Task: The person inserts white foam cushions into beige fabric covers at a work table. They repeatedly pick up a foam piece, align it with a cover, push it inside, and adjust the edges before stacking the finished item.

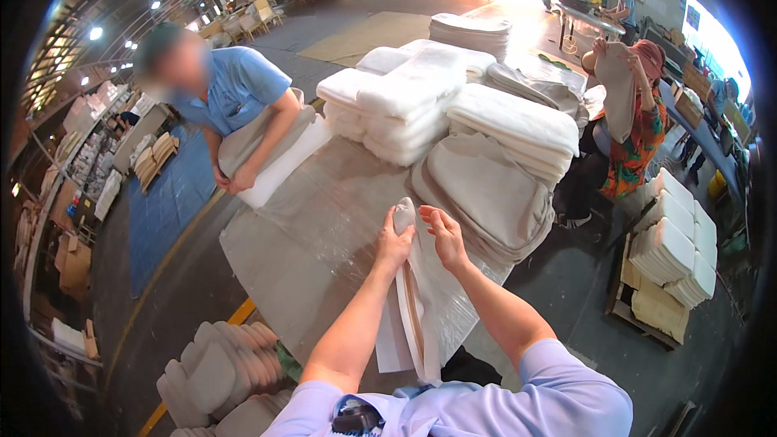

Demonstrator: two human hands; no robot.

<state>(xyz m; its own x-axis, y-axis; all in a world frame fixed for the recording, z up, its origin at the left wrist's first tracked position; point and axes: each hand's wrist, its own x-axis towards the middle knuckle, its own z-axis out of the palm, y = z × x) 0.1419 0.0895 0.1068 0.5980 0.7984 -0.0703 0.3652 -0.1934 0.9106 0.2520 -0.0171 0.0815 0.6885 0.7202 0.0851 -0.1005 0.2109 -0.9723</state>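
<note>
A grey cushion piece [412, 307] stands on edge against my body, with white and tan layers showing along its side. My left hand [394, 244] is closed round its upper end, thumb on the grey fabric. My right hand [444, 235] is just right of that end, fingers stretched out and apart, holding nothing. Beyond my right hand lies a pile of grey fabric covers [477, 174]. White padding slabs [413, 89] are stacked high behind it. Clear plastic covers part of the work table [291, 259] under my hands.
At the left, a person in a blue shirt [247, 85] handles a grey cover [271, 133] over white padding. A person in a patterned shirt [639, 146] holds up a grey piece at right. Cushion stacks stand on a pallet [647, 307]; more grey cushions [206, 368] sit lower left.
</note>
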